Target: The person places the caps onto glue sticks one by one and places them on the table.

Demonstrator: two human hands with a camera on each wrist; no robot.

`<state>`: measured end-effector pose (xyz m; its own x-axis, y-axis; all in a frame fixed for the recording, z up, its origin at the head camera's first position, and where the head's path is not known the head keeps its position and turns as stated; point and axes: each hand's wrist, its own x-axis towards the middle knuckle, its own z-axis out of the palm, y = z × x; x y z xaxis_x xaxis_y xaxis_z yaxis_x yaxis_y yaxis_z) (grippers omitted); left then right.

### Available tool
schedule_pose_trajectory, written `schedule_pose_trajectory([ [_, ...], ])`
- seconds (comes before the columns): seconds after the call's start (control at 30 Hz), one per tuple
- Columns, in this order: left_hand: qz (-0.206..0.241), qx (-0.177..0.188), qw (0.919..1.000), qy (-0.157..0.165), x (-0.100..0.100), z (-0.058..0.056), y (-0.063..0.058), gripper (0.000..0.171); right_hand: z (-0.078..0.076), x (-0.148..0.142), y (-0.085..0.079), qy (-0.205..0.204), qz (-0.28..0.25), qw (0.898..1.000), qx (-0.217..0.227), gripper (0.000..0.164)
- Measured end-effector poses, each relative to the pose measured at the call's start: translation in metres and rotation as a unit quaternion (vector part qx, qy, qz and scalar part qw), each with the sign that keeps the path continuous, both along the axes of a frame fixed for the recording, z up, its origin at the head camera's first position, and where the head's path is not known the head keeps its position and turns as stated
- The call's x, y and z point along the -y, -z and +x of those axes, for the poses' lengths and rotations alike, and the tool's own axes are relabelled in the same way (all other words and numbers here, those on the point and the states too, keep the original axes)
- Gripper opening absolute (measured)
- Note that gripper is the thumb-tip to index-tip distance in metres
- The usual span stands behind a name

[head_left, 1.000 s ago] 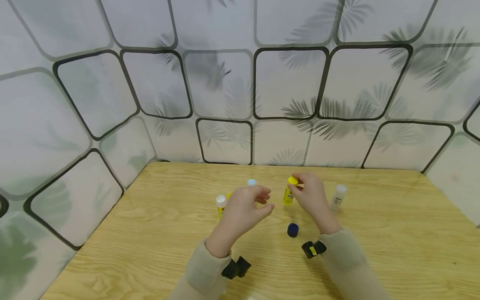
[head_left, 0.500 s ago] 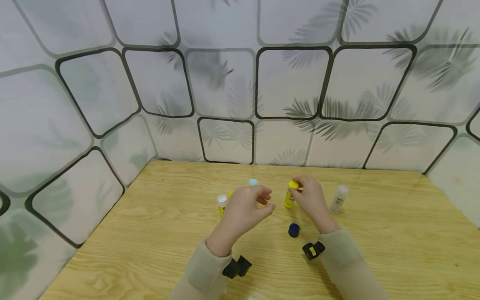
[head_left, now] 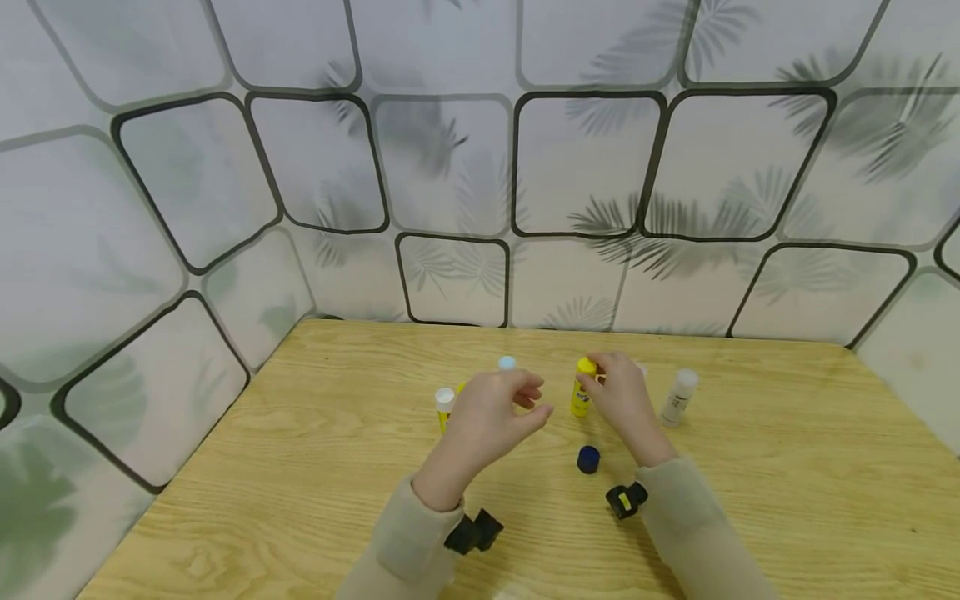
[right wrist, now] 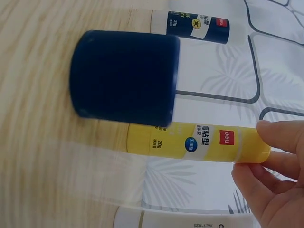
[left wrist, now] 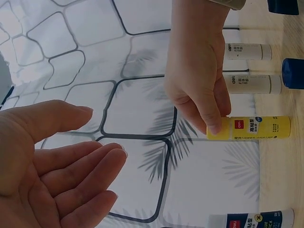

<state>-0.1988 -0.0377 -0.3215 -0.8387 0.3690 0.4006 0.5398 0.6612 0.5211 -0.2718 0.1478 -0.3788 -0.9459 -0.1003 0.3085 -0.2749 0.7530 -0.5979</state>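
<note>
My right hand pinches the yellow cap end of an upright yellow glue stick between thumb and fingertips. In the right wrist view the base of that glue stick is at the tabletop. My left hand hovers to its left, fingers loosely bent and holding nothing; its empty palm shows in the left wrist view. Nearer me than the yellow stick, a dark blue cap sits on the table. Behind and beside my left hand stand a white-topped yellow glue stick and a light-blue-topped one, both partly hidden.
A white glue stick stands right of my right hand, and a second white one is partly covered by it. A navy-labelled glue stick stands on the other side. A patterned curtain borders the wooden table.
My right hand and the yellow glue stick have come slightly down and toward me, and a white top now shows behind that hand. The left hand stays almost still.
</note>
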Motion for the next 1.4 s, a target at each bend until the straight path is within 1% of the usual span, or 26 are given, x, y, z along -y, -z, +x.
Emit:
schedule_pose_trajectory([
  [0.23,0.005,0.006,1.0000,0.000,0.0001,0.0002,-0.0002,0.024,0.0003,-0.0004,0.0018,-0.003,-0.005,1.000,0.007,0.035],
  [0.5,0.004,0.019,0.9998,-0.007,0.0002,0.0007,-0.0016,0.025,-0.0004,-0.0014,0.0021,-0.005,0.000,1.000,-0.010,0.034],
  [0.63,0.006,0.016,0.9998,-0.005,0.0002,0.0003,-0.0015,0.025,-0.0004,-0.0017,0.0023,-0.006,0.000,1.000,-0.008,0.035],
  [0.87,0.005,-0.002,1.0000,-0.002,0.0006,0.0000,-0.0007,0.024,-0.0008,-0.0028,0.0032,-0.013,0.003,1.000,-0.011,0.034],
  [0.97,0.006,-0.004,1.0000,-0.001,0.0007,-0.0002,-0.0004,0.024,-0.0004,-0.0033,0.0019,-0.018,0.007,1.000,-0.011,0.033],
  [1.17,0.000,-0.005,1.0000,-0.005,0.0008,-0.0006,-0.0007,0.025,0.0007,-0.0045,-0.0017,-0.024,0.014,1.000,-0.002,0.033],
  [1.4,-0.007,-0.001,0.9999,-0.014,0.0010,-0.0010,-0.0006,0.024,0.0001,-0.0044,-0.0039,-0.019,0.017,1.000,0.019,0.035],
])
